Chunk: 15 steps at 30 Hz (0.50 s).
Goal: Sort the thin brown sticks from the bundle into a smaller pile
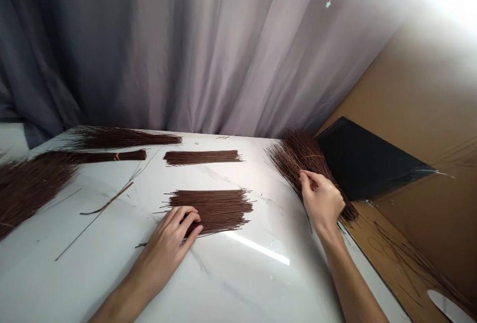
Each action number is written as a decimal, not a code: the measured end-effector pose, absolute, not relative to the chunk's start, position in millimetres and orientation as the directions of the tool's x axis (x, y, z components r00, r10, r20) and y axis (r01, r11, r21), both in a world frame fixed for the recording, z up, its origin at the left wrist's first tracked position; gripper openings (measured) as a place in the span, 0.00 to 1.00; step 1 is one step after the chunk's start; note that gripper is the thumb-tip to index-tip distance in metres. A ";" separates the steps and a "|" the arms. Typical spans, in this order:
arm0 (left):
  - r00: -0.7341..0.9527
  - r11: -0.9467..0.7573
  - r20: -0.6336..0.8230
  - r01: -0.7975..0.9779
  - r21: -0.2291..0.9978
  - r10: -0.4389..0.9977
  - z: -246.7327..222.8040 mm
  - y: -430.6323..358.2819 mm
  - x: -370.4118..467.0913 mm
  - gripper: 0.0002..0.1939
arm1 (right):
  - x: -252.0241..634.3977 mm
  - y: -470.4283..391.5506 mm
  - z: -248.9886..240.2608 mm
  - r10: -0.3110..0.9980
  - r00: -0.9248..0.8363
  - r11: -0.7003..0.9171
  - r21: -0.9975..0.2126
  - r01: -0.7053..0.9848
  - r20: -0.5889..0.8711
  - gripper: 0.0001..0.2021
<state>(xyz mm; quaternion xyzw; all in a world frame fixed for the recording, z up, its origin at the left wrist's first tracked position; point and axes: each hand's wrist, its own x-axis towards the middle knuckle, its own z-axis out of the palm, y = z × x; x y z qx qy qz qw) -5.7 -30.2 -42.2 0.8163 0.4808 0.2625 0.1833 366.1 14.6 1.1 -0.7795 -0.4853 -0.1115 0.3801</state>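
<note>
A flat layer of brown twigs point(216, 206), cut to about one length, lies on the white table. My left hand point(173, 233) rests on its near left part, fingers bent, thumb apart from them. To the right, a thick tied bundle of brown twigs point(303, 149) lies slanted at the table's edge. My right hand point(322, 201) is over that bundle, thumb and forefinger pinched together at its left side. Whatever is between those fingertips is too thin to make out. Behind the layer lies a narrower row of twigs point(203, 157).
Loose brushy twigs point(122, 137) and a tied bundle point(128, 155) lie at the back left, with a larger heap point(30, 189) at the left edge. Stray stalks point(108, 203) cross the white table point(238, 288). Cardboard point(428, 109) and a black panel point(368, 159) border the right; a curtain point(186, 49) hangs behind.
</note>
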 end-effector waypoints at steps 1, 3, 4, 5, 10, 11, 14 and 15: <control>0.412 -0.485 0.259 0.686 0.543 0.873 -41.7 -29.2 -4.7 0.07 | 379.4 16.0 -0.4 0.649 0.527 -0.307 -0.445 0.841 0.548 0.16; 0.438 -0.514 0.272 0.677 0.526 0.857 -40.3 -27.2 -3.0 0.10 | 396.9 16.2 -5.6 0.639 0.568 -0.392 -0.417 0.820 0.518 0.16; 0.450 -0.529 0.281 0.675 0.514 0.848 -39.8 -26.1 -2.5 0.11 | 401.8 15.7 -9.0 0.643 0.584 -0.405 -0.427 0.809 0.495 0.17; 0.460 -0.543 0.291 0.675 0.499 0.839 -39.4 -25.0 -2.3 0.12 | 405.1 15.2 -12.5 0.647 0.594 -0.409 -0.440 0.800 0.479 0.17; 0.474 -0.590 0.356 0.701 0.401 0.805 -41.7 -19.8 -3.3 0.13 | 413.0 17.5 -22.9 0.674 0.551 -0.316 -0.482 0.817 0.492 0.17; 0.472 -0.593 0.369 0.707 0.385 0.801 -42.6 -19.3 -3.4 0.14 | 413.7 18.5 -22.8 0.676 0.534 -0.287 -0.487 0.825 0.507 0.17; 0.464 -0.596 0.390 0.714 0.367 0.796 -43.6 -18.4 -4.4 0.14 | 409.6 20.3 -20.3 0.655 0.491 -0.202 -0.494 0.846 0.574 0.17; 0.464 -0.595 0.386 0.711 0.374 0.797 -42.7 -17.7 -5.0 0.14 | 405.4 20.3 -19.2 0.645 0.473 -0.160 -0.499 0.852 0.600 0.17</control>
